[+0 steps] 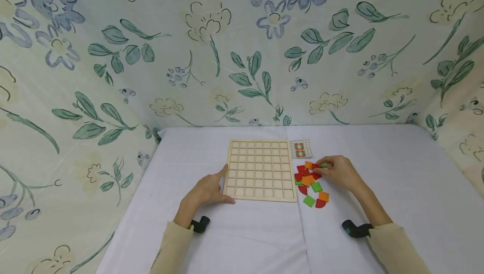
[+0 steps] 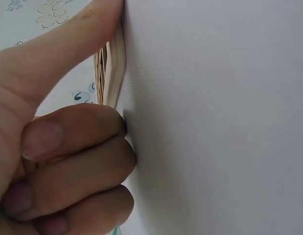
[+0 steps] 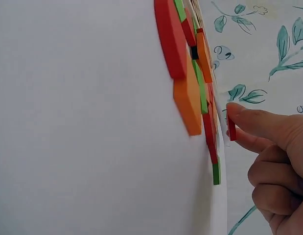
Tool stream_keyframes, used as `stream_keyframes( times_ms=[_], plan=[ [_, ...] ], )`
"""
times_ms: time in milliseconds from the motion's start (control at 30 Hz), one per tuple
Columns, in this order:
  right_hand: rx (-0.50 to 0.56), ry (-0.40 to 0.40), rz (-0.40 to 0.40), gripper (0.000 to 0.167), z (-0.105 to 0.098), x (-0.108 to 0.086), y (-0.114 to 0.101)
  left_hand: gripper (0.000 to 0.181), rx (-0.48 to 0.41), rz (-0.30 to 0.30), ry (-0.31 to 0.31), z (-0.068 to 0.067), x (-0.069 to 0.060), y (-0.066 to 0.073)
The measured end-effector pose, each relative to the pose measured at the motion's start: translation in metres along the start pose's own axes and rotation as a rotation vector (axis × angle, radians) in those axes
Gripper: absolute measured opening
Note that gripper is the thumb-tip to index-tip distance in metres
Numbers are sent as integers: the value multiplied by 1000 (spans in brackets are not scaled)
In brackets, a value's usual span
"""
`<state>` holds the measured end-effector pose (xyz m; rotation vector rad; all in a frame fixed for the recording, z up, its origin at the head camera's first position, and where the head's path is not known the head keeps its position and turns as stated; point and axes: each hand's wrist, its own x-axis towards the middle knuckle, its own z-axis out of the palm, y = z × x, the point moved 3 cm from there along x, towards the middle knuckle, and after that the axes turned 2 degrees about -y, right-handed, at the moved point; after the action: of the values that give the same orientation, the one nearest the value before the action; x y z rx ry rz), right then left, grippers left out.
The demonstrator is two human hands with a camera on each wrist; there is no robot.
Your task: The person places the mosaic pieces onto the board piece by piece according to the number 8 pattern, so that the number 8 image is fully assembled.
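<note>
A square wooden grid board lies on the white-covered table. My left hand is at its near left corner, index finger along the left edge and thumb by the front edge. In the left wrist view the thumb reaches to the board's side, and the other fingers are curled. My right hand is over the far end of a group of coloured pieces. Thumb and index finger pinch a thin red piece, seen edge-on. A green piece shows by those fingertips in the head view.
Several red, orange and green flat pieces, among them an orange piece and a green square, lie right of the board. A small pattern card lies behind them. Flowered cloth hangs behind the table.
</note>
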<state>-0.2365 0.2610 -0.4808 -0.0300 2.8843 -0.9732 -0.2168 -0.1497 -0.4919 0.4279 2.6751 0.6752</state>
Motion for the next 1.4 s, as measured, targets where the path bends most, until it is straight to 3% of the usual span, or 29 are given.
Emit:
stream_keyframes(
  times_ms=[300,533,900,1133,1400],
  plan=[
    [50,5,-68,44,12,14,-31,126,-16,3,10,0,0,0],
    [79,32,-111,34,34,33,-62,125,-9,14,20,0,0,-1],
    [96,5,-161,28,64,59,-98,125,-19,22,5,1,0,-1],
    [76,32,-139,29,73,69,-100,124,-12,29,-11,2,-1,0],
    [113,0,-126,30,75,72,-95,122,12,13,-21,-1,-2,2]
  ],
)
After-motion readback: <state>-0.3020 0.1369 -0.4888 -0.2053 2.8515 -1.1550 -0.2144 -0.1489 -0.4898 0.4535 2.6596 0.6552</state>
